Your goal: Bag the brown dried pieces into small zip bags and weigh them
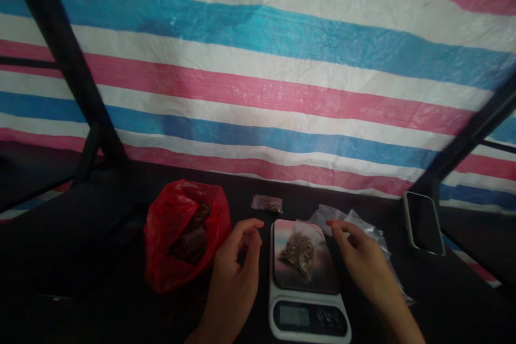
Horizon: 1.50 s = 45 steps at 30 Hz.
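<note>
A small clear plastic bag of brown, seed-like pieces [299, 252] lies on the plate of a white digital kitchen scale [275, 301]. The scale's display is too dim to read. Left of the scale is my left hand [239, 258], fingers loosely curled, thumb and forefinger apart, holding nothing visible. On the other side, my right hand [360, 252] hovers beside the plate with bent fingers and nothing visible in them. Its thumb and forefinger tips are close together. Clear plastic bags [377, 234] lie partly hidden behind and beneath this hand.
An open red plastic bag [161, 242] with brown contents and a small dark object [194, 241] stands at left. Behind the scale lies a small filled bag [268, 203]. A phone [424, 223] leans at right. Striped sheeting [258, 64] hangs behind, between dark frame bars [68, 54].
</note>
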Each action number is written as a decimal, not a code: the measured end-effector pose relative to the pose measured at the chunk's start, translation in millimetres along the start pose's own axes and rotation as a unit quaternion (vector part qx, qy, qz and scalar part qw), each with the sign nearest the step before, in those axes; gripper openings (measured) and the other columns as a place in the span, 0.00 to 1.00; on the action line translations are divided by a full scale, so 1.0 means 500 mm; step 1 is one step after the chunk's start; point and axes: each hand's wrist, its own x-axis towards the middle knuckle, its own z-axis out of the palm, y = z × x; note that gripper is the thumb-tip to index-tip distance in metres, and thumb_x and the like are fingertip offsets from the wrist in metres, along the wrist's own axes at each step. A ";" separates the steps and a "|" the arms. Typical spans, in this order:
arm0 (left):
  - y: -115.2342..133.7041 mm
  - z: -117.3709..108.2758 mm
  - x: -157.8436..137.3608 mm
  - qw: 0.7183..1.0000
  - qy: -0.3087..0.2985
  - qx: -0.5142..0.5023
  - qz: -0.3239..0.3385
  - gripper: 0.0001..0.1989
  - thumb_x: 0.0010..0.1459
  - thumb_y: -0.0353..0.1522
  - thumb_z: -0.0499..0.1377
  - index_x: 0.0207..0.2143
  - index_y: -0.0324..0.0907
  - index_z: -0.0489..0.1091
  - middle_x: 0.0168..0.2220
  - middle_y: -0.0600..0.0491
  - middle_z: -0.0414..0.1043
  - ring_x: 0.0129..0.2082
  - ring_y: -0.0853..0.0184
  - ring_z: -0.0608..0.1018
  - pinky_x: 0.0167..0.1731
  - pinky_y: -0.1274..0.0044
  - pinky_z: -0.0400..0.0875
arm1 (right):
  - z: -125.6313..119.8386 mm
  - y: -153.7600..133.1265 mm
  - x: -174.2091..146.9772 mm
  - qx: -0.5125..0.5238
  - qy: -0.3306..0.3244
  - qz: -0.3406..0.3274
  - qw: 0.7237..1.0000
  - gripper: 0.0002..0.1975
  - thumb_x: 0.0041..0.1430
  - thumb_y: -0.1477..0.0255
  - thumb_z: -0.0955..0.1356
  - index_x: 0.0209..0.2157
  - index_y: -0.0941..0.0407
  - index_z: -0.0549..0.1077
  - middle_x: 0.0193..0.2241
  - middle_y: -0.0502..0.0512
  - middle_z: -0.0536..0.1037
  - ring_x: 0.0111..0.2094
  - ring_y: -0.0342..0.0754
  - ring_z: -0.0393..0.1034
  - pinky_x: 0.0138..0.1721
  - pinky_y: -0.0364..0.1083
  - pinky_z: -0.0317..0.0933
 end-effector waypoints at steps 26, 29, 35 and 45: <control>0.014 -0.026 0.007 0.999 0.042 0.029 -0.002 0.15 0.66 0.44 0.56 0.43 0.46 0.76 0.33 0.54 0.74 0.33 0.64 0.75 0.35 0.74 0.68 | 0.027 -0.011 -0.004 -0.014 -0.039 -0.043 0.998 0.21 0.59 0.53 0.67 0.35 0.53 0.84 0.38 0.61 0.86 0.39 0.59 0.79 0.43 0.53 0.68; 0.014 -0.027 0.008 0.999 0.039 0.024 -0.004 0.14 0.65 0.44 0.57 0.43 0.46 0.76 0.33 0.54 0.74 0.34 0.64 0.76 0.36 0.74 0.69 | 0.030 -0.014 -0.005 -0.017 -0.046 -0.047 0.998 0.21 0.59 0.52 0.67 0.34 0.53 0.84 0.37 0.61 0.86 0.40 0.59 0.79 0.45 0.53 0.68; 0.012 -0.019 0.004 0.999 0.026 0.025 0.008 0.13 0.67 0.42 0.55 0.43 0.46 0.76 0.34 0.53 0.76 0.36 0.63 0.78 0.38 0.73 0.71 | 0.032 -0.017 -0.008 -0.023 -0.043 -0.044 0.998 0.18 0.56 0.54 0.69 0.29 0.53 0.82 0.32 0.60 0.84 0.37 0.58 0.77 0.43 0.53 0.69; 0.011 0.007 -0.050 0.998 -0.022 0.012 0.052 0.22 0.67 0.38 0.59 0.61 0.46 0.71 0.61 0.42 0.75 0.60 0.53 0.77 0.63 0.61 0.69 | 0.051 -0.151 -0.033 0.144 -0.097 -0.088 0.981 0.16 0.52 0.52 0.73 0.26 0.50 0.76 0.26 0.54 0.81 0.31 0.53 0.77 0.35 0.47 0.73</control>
